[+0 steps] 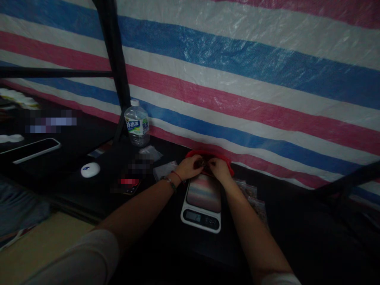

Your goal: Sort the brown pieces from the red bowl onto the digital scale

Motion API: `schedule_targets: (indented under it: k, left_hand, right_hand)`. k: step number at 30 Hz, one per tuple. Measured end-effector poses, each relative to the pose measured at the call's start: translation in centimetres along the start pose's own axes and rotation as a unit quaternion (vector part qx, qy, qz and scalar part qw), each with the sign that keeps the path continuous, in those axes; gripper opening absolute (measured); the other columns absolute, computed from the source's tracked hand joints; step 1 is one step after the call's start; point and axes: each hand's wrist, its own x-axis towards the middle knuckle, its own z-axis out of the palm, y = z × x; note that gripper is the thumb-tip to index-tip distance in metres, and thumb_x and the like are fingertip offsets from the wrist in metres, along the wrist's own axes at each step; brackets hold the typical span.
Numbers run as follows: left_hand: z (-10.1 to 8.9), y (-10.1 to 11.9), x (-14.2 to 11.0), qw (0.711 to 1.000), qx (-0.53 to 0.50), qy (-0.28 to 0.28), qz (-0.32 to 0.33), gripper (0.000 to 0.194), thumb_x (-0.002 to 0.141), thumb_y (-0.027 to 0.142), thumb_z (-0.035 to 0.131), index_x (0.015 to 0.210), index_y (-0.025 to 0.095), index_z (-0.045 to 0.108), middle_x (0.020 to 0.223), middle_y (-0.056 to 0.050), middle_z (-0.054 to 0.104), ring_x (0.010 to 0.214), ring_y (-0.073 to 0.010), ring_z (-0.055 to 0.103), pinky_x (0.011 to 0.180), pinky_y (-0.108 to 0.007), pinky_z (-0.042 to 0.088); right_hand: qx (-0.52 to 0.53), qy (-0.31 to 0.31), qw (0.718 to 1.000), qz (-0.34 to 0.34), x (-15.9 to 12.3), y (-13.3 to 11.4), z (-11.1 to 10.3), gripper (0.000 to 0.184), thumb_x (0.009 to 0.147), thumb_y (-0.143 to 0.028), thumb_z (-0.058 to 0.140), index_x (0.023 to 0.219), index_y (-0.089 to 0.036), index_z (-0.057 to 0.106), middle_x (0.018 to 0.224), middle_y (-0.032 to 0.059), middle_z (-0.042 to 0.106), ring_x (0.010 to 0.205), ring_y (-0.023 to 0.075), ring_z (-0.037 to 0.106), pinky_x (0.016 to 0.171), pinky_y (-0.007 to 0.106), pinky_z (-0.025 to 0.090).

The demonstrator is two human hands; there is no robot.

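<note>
Both my hands, left hand and right hand, met over the red tray behind the kitchen scale, fingers pinching some small dark bit together for a steadier grip.

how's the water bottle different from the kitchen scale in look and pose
The water bottle stands upright and is clear plastic with a white cap; the kitchen scale lies flat, white, with a shiny plate. The bottle stands apart from both hands; the scale lies just below them. Both rest on the dark table.

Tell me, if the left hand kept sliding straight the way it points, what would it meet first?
Most likely the right hand: the left hand points right at it over the red container, fingers nearly touching around a small dark item. Depth is dim here.
</note>
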Motion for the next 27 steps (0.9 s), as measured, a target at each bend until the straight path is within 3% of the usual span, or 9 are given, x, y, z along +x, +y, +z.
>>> schedule_targets:
  k: [7, 12, 19, 27]
  left_hand:
    - [0.0, 0.2, 0.0, 1.0, 0.016, -0.006, -0.007, 0.038, 0.077, 0.032, 0.064, 0.112, 0.02, 0.056, 0.11, -0.006, 0.068, 0.101, -0.0219, 0.065, 0.092, -0.034, 0.051]
    - [0.0, 0.2, 0.0, 1.0, 0.015, 0.002, -0.008, 0.04, 0.076, 0.031, 0.064, 0.113, 0.019, 0.056, 0.111, -0.007, 0.068, 0.102, -0.0219, 0.065, 0.094, -0.034, 0.05]
    - [-0.1, 0.1, -0.1, 1.0, 0.008, 0.004, -0.002, 0.042, 0.078, 0.032, 0.063, 0.116, 0.02, 0.054, 0.114, -0.007, 0.066, 0.105, -0.0216, 0.063, 0.095, -0.035, 0.05]
    - [-0.1, 0.4, 0.0, 1.0, 0.02, 0.0, -0.004, 0.043, 0.078, 0.035, 0.063, 0.117, 0.018, 0.054, 0.115, -0.008, 0.066, 0.105, -0.0233, 0.064, 0.095, -0.035, 0.05]
  right_hand:
    - [-0.025, -0.088, 0.995, -0.041, 0.1, 0.6, 1.0, 0.021, 0.079, -0.011, 0.058, 0.088, -0.019, 0.076, 0.089, 0.0066, 0.074, 0.084, 0.0193, 0.067, 0.079, 0.028, 0.048]
    - [-0.033, -0.033, 0.999, -0.014, 0.1, 0.7, 0.7, 0.016, 0.079, -0.014, 0.06, 0.084, -0.017, 0.075, 0.089, 0.0082, 0.073, 0.081, 0.0192, 0.067, 0.076, 0.027, 0.047]
    - [0.103, 0.1, 0.99, 0.015, -0.2, -1.1, -1.5, 0.019, 0.084, -0.03, 0.057, 0.084, -0.021, 0.074, 0.085, 0.0034, 0.074, 0.082, 0.0191, 0.067, 0.075, 0.028, 0.048]
    - [0.076, 0.027, 0.997, -0.008, -0.6, -2.2, -2.1, 0.021, 0.083, -0.033, 0.058, 0.081, -0.021, 0.075, 0.081, 0.0034, 0.074, 0.075, 0.018, 0.066, 0.069, 0.027, 0.046]
